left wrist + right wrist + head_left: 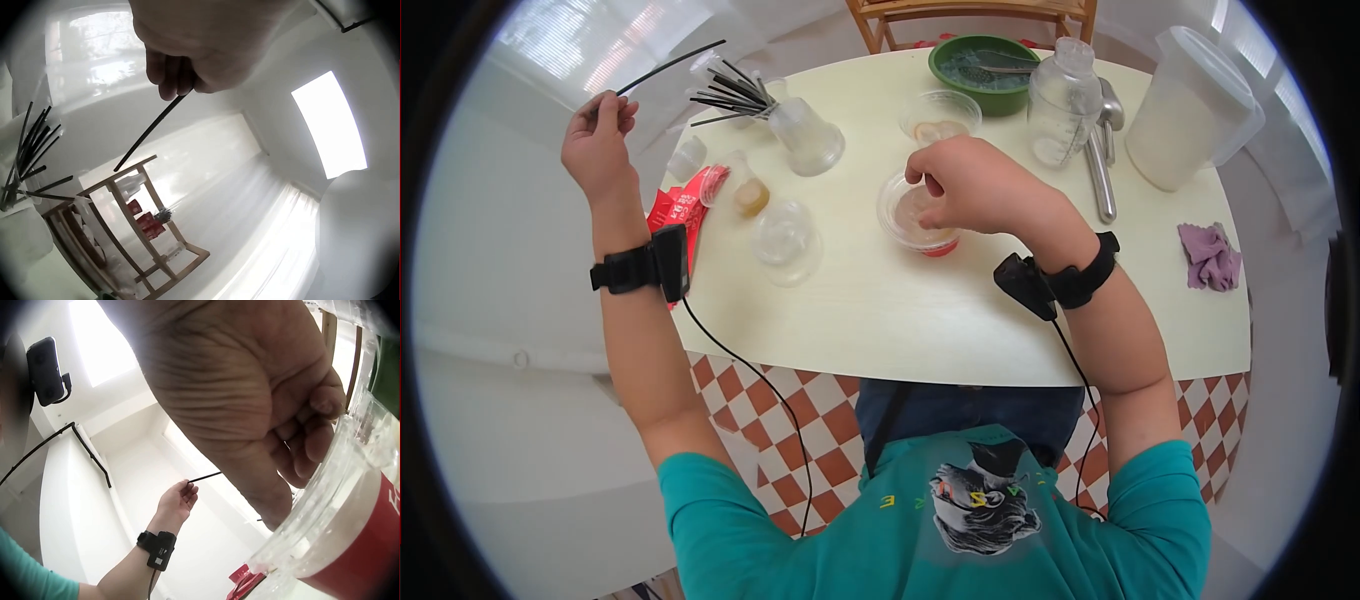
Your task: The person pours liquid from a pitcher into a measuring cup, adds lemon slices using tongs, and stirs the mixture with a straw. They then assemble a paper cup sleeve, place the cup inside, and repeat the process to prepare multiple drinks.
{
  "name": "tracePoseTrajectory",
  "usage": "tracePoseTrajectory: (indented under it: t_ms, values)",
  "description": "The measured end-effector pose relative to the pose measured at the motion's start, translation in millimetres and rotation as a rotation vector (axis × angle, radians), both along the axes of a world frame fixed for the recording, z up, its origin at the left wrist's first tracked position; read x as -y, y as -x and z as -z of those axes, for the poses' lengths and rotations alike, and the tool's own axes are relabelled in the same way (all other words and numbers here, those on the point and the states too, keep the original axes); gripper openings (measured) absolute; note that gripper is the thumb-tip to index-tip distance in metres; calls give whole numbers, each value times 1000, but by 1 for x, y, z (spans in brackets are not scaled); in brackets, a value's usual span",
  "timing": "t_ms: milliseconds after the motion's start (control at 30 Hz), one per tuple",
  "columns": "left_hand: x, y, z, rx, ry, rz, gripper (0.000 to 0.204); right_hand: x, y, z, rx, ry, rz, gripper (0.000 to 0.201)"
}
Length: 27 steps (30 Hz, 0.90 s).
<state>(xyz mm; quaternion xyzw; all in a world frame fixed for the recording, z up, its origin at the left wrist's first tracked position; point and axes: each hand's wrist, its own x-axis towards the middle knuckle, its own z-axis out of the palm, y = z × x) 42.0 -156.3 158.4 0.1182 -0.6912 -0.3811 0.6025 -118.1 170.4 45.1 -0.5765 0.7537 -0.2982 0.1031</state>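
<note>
Raised at the table's left, my left hand (600,145) pinches one end of a thin black stick (672,68); in the left wrist view the stick (150,134) slants down from the curled fingers. My right hand (980,190) is over a clear round cup (890,215) with a red part low on its side. In the right wrist view the fingers of this hand (250,406) bend beside the cup's rim (312,487); whether they touch or hold anything is hidden. More black sticks (735,98) stand in a tilted clear container (808,140).
Behind the right hand are a second clear cup (940,108), a green bowl (985,90) and a clear bottle (1065,100). Metal tools (1098,175), a tall pitcher (1190,115) and a purple cloth (1210,257) lie rightward. Leftward are clear cups (785,235) and a red packet (682,212).
</note>
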Motion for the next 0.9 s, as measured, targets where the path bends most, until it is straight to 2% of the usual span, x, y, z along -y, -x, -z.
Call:
tracePoseTrajectory:
  t_ms: [67,100,167,300,400,467,600,667,700,767,800,867,900]
  values:
    - [32,13,11,174,-68,-76,14,1,-1,-6,-5,-105,25,44]
    - [41,19,19,169,-67,-80,14,1,-2,-7,-9,-102,21,44]
    - [57,32,33,340,-136,-152,16,1,-1,-5,-16,-101,20,43]
    - [72,45,46,443,-171,-160,17,-1,-3,-8,-20,-99,11,43]
    - [80,52,51,550,-114,-181,19,0,-4,-8,-16,-95,8,41]
    - [82,58,55,719,-116,-129,28,1,-1,0,-12,-11,-8,37]
    - [80,67,64,710,-85,-160,28,1,-3,-3,-34,7,-11,39]
    - [71,69,61,686,-32,-283,31,0,-3,-8,-99,-49,-17,44]
    - [71,69,62,687,-38,-278,31,-2,-4,-8,-99,-56,-15,44]
    - [72,66,60,659,23,-380,33,-7,-6,-11,-150,68,16,54]
    - [69,63,58,659,18,-380,33,-9,-8,-14,-151,63,14,54]
    - [62,55,56,496,168,-438,29,-13,-11,-20,-160,21,16,71]
    - [48,52,55,496,166,-437,29,-14,-12,-18,-160,18,17,71]
